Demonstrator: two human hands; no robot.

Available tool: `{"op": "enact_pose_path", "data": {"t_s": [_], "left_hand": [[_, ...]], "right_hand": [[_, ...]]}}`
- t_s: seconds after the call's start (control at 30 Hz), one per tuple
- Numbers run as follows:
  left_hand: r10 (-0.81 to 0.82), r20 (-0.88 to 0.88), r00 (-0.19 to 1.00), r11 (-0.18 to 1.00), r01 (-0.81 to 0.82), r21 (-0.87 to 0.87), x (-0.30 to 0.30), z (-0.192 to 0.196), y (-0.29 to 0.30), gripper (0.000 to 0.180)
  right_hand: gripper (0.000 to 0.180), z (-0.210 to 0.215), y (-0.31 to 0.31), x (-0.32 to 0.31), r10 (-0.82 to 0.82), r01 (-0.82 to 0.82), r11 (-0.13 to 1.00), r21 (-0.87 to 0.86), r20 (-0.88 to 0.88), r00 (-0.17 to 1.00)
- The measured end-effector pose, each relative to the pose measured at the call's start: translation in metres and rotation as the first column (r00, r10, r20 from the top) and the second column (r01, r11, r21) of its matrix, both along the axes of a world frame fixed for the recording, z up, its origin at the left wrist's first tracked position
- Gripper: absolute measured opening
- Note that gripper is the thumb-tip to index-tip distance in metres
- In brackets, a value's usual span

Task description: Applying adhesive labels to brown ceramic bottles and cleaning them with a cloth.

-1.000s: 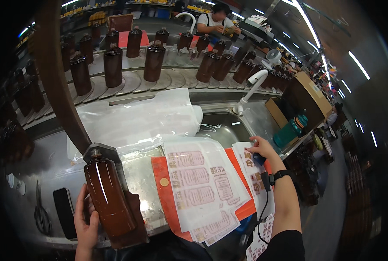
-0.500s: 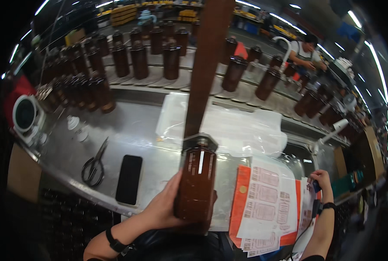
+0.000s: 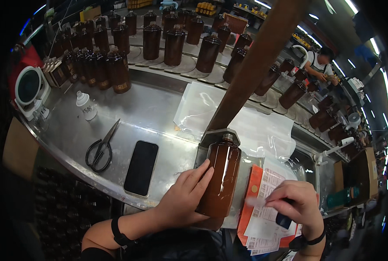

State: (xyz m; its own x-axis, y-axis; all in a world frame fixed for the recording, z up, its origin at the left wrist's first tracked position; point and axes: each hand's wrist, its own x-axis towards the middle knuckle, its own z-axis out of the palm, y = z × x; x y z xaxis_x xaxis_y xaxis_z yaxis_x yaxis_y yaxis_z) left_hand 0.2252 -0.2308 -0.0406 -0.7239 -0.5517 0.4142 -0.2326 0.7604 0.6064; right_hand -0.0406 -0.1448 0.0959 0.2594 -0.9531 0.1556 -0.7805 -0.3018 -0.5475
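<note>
A brown bottle (image 3: 222, 187) stands tilted toward me at the table's front edge. My left hand (image 3: 181, 195) holds it, fingers pressed along its left side, thumb side hidden. To its right, my right hand (image 3: 296, 201) is closed in a pinch on a small pale, translucent piece (image 3: 255, 201), blurred by motion. A dark blue object (image 3: 283, 221) sits under the same hand's curled fingers; its kind is unclear. Beneath that hand lie printed label sheets (image 3: 263, 230) on an orange folder (image 3: 254, 176).
A wooden post (image 3: 257, 65) rises behind the bottle. Left lie a phone (image 3: 141, 168), scissors (image 3: 99, 152) and a small white-capped squeeze bottle (image 3: 86, 106). Brown bottles (image 3: 175, 45) ride a plated conveyor (image 3: 157, 67). A co-worker (image 3: 320, 65) is at the far right.
My right hand has come left from the sheets' right edge toward the bottle, now with the pale piece. The held bottle has turned; its white-printed face no longer shows. My view has shifted.
</note>
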Motion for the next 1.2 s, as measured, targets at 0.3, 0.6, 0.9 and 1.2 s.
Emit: {"op": "enact_pose_path", "data": {"t_s": [0.3, 0.6, 0.9, 1.2], "left_hand": [[-0.2, -0.193, 0.961, 0.914, 0.254, 0.317, -0.007, 0.009, -0.014, 0.131], [-0.01, -0.187, 0.982, 0.798, 0.121, 0.59, -0.035, -0.009, -0.023, 0.115], [-0.016, -0.305, 0.952, 0.729, 0.22, 0.649, -0.043, -0.016, -0.024, 0.111], [-0.039, -0.331, 0.943, 0.656, 0.274, 0.703, -0.038, -0.013, -0.028, 0.117]], "right_hand": [[0.01, -0.032, -0.054, 0.029, -0.082, 0.054, 0.988, 0.144, 0.195, 0.977], [0.01, -0.059, -0.075, 0.028, -0.24, 0.216, 0.969, 0.12, 0.252, 0.937], [0.013, -0.073, -0.073, 0.021, -0.303, 0.248, 0.951, 0.183, 0.413, 0.858], [0.031, -0.083, -0.078, 0.022, -0.366, 0.305, 0.93, 0.204, 0.455, 0.812]]}}
